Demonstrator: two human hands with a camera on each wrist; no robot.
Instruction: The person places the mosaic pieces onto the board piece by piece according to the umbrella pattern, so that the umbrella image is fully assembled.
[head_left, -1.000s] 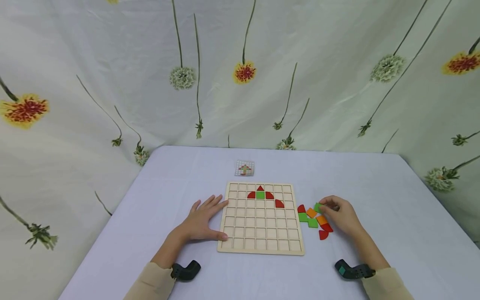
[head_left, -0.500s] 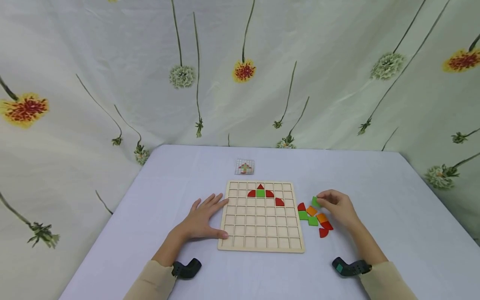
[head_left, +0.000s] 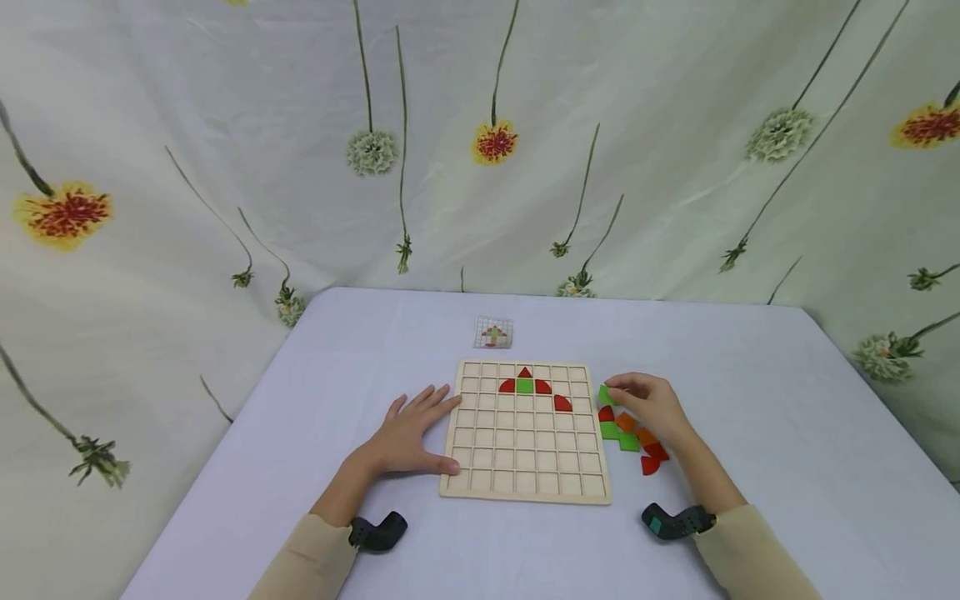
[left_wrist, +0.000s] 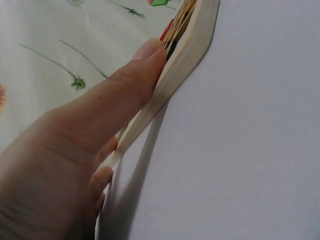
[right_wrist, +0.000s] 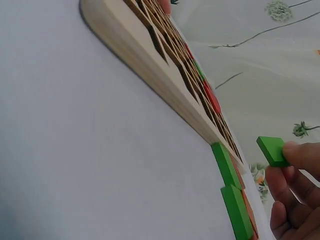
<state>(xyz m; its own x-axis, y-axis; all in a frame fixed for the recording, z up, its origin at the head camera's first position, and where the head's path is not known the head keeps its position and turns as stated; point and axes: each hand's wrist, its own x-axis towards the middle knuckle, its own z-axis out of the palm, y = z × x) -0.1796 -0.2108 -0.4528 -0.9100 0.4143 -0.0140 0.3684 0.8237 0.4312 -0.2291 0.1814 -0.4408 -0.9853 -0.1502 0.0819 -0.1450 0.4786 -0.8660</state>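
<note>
A wooden grid board [head_left: 525, 450] lies on the table. Near its top sit a red triangle [head_left: 525, 372], a green square [head_left: 525, 386] with red quarter-circles on both sides, and another red quarter-circle [head_left: 562, 403] lower right. My left hand [head_left: 408, 437] rests with spread fingers on the board's left edge, thumb on the rim, as the left wrist view [left_wrist: 145, 70] confirms. Between thumb and fingers my right hand [head_left: 651, 406] pinches a green square tile [right_wrist: 272, 150], held off the table by the board's upper right edge.
Right of the board lies a loose cluster: green squares [head_left: 629, 442], orange squares [head_left: 626, 422] and red quarter-circles [head_left: 650, 465]. A small printed pattern card [head_left: 493, 332] lies behind the board. A flowered cloth [head_left: 675, 167] hangs beyond the table's back edge.
My right hand has moved left with the green square tile, from the loose pieces toward the board's right edge. The left hand stays on the board's left edge.
</note>
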